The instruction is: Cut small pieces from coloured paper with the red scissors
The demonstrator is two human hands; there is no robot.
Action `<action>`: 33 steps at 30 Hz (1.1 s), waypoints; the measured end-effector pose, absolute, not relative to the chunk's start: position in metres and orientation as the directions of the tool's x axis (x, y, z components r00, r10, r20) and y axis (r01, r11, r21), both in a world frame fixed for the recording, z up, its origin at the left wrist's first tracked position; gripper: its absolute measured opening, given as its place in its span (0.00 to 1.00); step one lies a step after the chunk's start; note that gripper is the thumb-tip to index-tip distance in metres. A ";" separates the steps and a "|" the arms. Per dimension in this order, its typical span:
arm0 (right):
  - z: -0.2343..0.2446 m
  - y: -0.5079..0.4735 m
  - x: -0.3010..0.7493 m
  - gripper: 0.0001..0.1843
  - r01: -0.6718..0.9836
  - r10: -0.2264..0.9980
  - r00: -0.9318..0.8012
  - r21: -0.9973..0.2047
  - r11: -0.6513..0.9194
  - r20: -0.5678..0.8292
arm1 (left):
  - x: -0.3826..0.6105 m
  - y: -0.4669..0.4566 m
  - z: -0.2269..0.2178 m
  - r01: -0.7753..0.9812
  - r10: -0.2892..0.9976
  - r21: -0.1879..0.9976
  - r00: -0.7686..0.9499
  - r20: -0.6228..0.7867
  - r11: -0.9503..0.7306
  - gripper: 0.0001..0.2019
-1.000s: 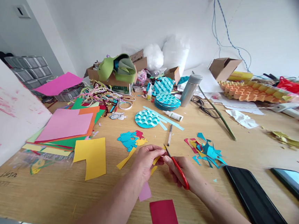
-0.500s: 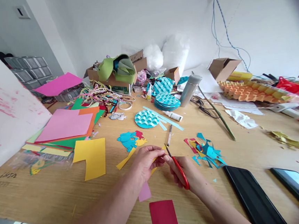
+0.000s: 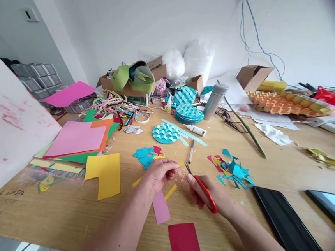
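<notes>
My right hand [image 3: 210, 194] is closed round red-handled scissors [image 3: 201, 187], blades pointing up and away. My left hand [image 3: 160, 172] pinches tiny pink and yellow paper bits [image 3: 181, 174] just left of the blade tips. Below the hands lie a pink strip [image 3: 160, 207], a yellow strip [image 3: 171, 192] and a dark red rectangle [image 3: 185, 243]. A blue paper fish [image 3: 144, 156] lies just beyond my left hand.
Yellow paper [image 3: 104, 174] and a stack of coloured sheets [image 3: 76, 141] lie left. Blue wave discs [image 3: 165, 132], a pen [image 3: 191, 151], glue tube [image 3: 195, 129] and metal flask [image 3: 215, 99] sit ahead. Paper scraps [image 3: 231, 170] and two dark tablets [image 3: 284, 220] are right.
The yellow strip has dropped from my left hand onto the table and the pink strip shows more. My left hand moved slightly up and left, now pinching small bits.
</notes>
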State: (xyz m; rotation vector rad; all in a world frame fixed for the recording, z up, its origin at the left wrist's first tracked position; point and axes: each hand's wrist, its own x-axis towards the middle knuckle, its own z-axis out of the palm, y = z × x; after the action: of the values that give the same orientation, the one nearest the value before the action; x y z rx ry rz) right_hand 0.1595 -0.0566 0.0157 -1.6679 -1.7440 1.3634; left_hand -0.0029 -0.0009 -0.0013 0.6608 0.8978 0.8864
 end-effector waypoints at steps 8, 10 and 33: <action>0.017 -0.058 0.156 0.32 0.528 0.881 -0.272 -0.825 -0.201 -0.388 | -0.004 -0.003 0.002 -0.243 0.852 0.848 0.376 -0.365 0.470 0.11; 0.017 -0.058 0.156 0.32 0.525 0.880 -0.273 -0.827 -0.203 -0.389 | -0.005 -0.003 0.002 -0.226 0.851 0.853 0.372 -0.372 0.471 0.12; 0.017 -0.060 0.158 0.35 0.502 0.863 -0.304 -0.838 -0.215 -0.404 | -0.005 -0.004 0.007 -0.124 0.852 0.881 0.345 -0.394 0.457 0.10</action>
State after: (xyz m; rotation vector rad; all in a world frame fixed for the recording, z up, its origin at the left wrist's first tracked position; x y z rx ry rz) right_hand 0.1585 -0.0601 0.0166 -1.6080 -1.7168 1.5257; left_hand -0.0054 -0.0039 0.0067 0.8743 1.0193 0.7511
